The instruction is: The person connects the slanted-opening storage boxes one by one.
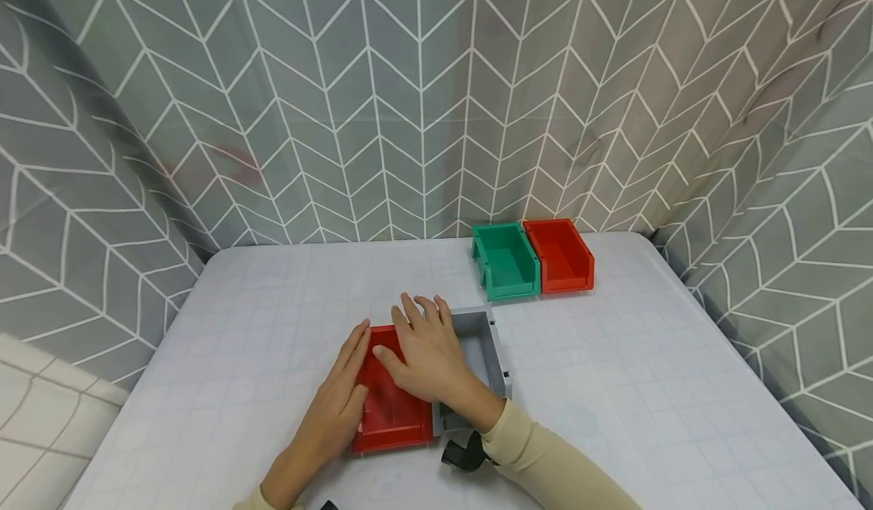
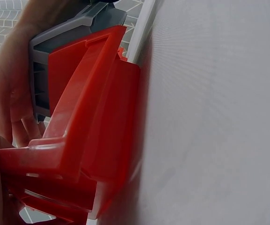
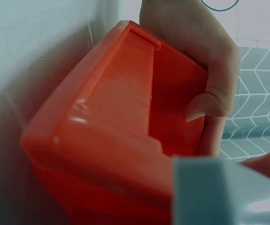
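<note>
A red storage bin (image 1: pixel 387 398) and a grey storage bin (image 1: pixel 480 339) stand side by side on the table. My left hand (image 1: pixel 334 411) holds the red bin's left wall, fingers extended along the outside; in the right wrist view its thumb bends over the rim. My right hand (image 1: pixel 431 358) lies across the tops of both bins, its fingers mostly straight and spread toward the far side. That hand and forearm hide part of the grey bin. Close up in the left wrist view, the red bin (image 2: pixel 102 122) shows its low front.
Farther back on the right, a green bin (image 1: pixel 508 264) touches another red bin (image 1: pixel 561 256). The white table (image 1: pixel 239 358) ends at a grey curtain (image 1: pixel 409 101) with a white chevron pattern. A black strapped device (image 1: pixel 465 453) sits at my right wrist.
</note>
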The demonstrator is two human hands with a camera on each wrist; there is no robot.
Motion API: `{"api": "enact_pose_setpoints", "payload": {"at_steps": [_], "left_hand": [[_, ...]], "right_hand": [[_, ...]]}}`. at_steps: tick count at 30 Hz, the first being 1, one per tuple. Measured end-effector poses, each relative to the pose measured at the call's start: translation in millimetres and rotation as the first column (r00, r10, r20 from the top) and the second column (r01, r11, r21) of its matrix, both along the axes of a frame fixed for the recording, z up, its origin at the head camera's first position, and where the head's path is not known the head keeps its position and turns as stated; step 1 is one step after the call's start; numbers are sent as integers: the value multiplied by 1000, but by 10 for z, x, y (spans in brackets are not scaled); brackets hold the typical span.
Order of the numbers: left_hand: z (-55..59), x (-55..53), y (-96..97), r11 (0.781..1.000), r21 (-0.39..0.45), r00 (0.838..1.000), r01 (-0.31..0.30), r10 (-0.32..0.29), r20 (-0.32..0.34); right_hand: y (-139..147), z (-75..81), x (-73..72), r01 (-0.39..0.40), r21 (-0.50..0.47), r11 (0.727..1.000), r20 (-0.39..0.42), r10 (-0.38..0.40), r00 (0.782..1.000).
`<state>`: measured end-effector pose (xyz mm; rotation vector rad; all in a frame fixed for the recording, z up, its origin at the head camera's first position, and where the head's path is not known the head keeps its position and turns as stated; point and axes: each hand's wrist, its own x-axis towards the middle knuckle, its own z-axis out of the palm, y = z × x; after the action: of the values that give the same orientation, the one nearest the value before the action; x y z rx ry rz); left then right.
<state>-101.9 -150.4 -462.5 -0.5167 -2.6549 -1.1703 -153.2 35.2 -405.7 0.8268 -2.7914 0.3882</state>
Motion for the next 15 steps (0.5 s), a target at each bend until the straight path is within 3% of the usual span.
{"api": "enact_pose_setpoints", "payload": {"at_steps": [15], "left_hand": [[-10,5,-6,1000,8,1000,4,-4,-8]], "right_hand": [[-4,-37,-9,-2,2,1000,-3,2,1000]]}}
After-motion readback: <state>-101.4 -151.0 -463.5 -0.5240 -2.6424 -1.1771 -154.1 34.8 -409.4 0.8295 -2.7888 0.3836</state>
